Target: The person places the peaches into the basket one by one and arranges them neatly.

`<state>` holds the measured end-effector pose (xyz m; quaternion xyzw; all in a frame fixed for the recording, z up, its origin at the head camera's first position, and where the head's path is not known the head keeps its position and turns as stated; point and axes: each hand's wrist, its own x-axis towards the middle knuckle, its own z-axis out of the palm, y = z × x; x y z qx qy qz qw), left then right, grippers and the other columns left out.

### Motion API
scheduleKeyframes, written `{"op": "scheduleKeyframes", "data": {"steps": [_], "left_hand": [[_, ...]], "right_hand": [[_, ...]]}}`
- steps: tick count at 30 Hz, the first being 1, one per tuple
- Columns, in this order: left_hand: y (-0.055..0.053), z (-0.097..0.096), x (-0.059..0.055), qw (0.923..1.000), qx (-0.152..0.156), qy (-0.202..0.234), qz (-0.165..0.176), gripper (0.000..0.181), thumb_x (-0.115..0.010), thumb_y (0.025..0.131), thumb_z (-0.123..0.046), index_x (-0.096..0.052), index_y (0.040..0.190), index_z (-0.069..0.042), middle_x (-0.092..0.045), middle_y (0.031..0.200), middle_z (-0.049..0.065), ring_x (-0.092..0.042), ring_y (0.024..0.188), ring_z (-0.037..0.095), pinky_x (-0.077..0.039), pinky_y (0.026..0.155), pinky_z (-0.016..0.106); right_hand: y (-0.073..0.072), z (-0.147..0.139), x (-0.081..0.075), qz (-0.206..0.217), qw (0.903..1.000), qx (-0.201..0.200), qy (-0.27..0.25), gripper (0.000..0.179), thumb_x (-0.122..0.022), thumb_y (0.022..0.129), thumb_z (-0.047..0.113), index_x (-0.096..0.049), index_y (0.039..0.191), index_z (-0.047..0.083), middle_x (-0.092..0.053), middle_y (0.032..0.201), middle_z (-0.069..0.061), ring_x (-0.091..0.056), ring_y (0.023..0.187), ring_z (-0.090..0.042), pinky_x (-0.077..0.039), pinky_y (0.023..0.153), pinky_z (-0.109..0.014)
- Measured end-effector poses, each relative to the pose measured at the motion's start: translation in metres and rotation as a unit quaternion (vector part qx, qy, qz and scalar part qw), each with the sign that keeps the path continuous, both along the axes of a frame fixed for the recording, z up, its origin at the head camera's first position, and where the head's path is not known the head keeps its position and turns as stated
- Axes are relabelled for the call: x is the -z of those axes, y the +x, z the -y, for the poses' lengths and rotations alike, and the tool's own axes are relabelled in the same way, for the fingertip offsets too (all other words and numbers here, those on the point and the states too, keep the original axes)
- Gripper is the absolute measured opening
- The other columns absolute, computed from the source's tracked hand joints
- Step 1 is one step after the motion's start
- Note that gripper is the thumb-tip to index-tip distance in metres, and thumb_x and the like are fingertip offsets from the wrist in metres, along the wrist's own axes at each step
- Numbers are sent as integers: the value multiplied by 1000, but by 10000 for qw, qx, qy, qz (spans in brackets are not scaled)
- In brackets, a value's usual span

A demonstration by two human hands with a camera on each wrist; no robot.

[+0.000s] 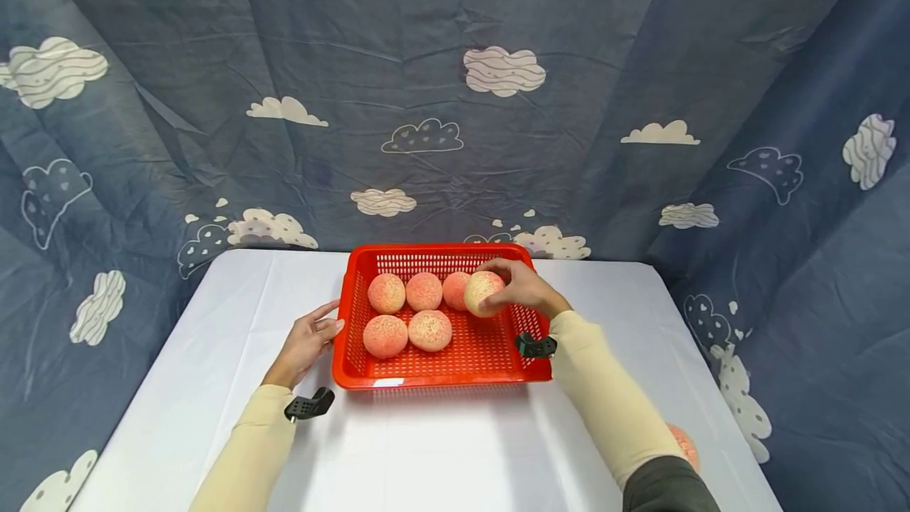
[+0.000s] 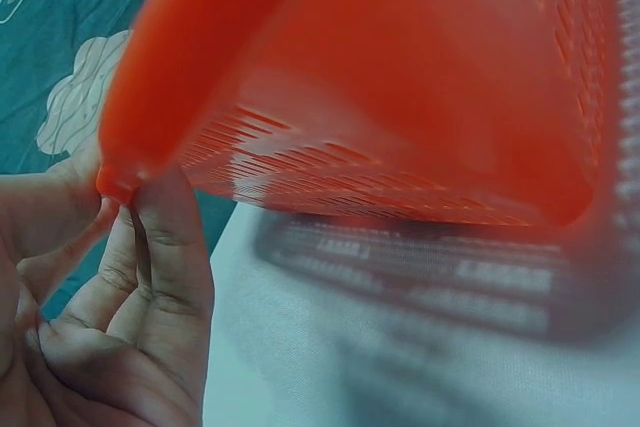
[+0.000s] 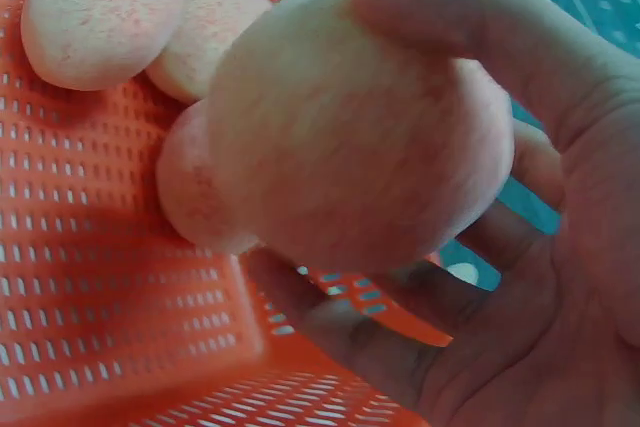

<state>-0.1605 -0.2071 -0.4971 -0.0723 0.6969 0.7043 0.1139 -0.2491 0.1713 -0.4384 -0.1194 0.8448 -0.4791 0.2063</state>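
Note:
A red plastic basket (image 1: 462, 376) with slotted walls is at the middle of the table. My left hand (image 1: 307, 346) pinches its left rim between thumb and fingers; in the left wrist view the fingertips (image 2: 165, 202) sit right under the rim. My right hand (image 1: 524, 288) holds a pale, pink-speckled peach (image 1: 483, 293) over the back right of the basket, thumb on one side and fingers round the other. Several more peaches (image 1: 424, 291) lie inside, in a back row and a front row on the left. The held peach partly hides the back row's rightmost one (image 3: 195, 182).
Another peach (image 1: 684, 446) lies on the table at the right, partly behind the right sleeve. The white-covered table (image 1: 441, 449) meets a dark cloud-patterned curtain (image 1: 426, 204) at its back edge. Curtain also hangs along both sides.

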Motion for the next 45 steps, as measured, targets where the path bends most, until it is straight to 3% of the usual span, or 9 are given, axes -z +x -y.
{"op": "scheduleKeyframes", "data": {"steps": [9,17,23,30,36,41,45], "left_hand": [[0,0,0,10000,-17,-82,-1,55,-55,97,-4,-32,147,2,-66,95,8,-58,71,4,-49,65,20],[-1,1,-1,9999,-13,-119,-17,56,-56,97,-5,-32,148,2,-67,98,11,-59,71,5,-50,65,21],[-1,2,0,10000,-19,-90,-5,56,-56,97,-4,-32,147,2,-66,93,5,-59,71,5,-50,65,20],[-1,1,-1,10000,-5,-43,9,58,-56,97,-5,-31,148,2,-66,93,4,-59,72,4,-50,65,20],[-1,1,-2,10000,16,-47,12,57,-56,97,-5,-31,148,2,-65,93,3,-59,72,4,-50,66,20],[-1,0,-2,9999,12,-105,32,56,-55,97,-4,-31,148,3,-65,92,3,-59,72,4,-50,67,20],[-1,0,-2,9999,-24,-152,59,56,-54,98,-5,-31,148,2,-65,92,3,-59,72,4,-51,68,20]], "right_hand": [[-1,16,21,-72,9973,-476,548,53,-84,68,7,-63,117,5,-59,121,-13,-52,109,-29,-46,94,-43],[0,22,32,115,9963,-428,735,56,-85,64,5,-65,116,7,-57,116,-12,-52,102,-27,-48,88,-38],[0,27,41,190,9947,-474,892,57,-85,61,0,-64,113,4,-57,108,-11,-52,94,-24,-47,85,-36],[3,33,48,121,9932,-408,1083,57,-87,59,2,-63,111,4,-57,103,-10,-50,92,-24,-45,88,-39],[5,32,46,200,9927,-413,1119,60,-86,64,5,-60,118,5,-55,110,-12,-51,97,-25,-44,92,-42],[10,25,35,326,9941,-503,899,64,-84,66,8,-56,124,2,-52,112,-14,-50,103,-30,-44,92,-42],[13,16,25,478,9962,-326,647,65,-81,71,10,-52,129,3,-51,122,-18,-48,112,-34,-46,92,-44]]}}
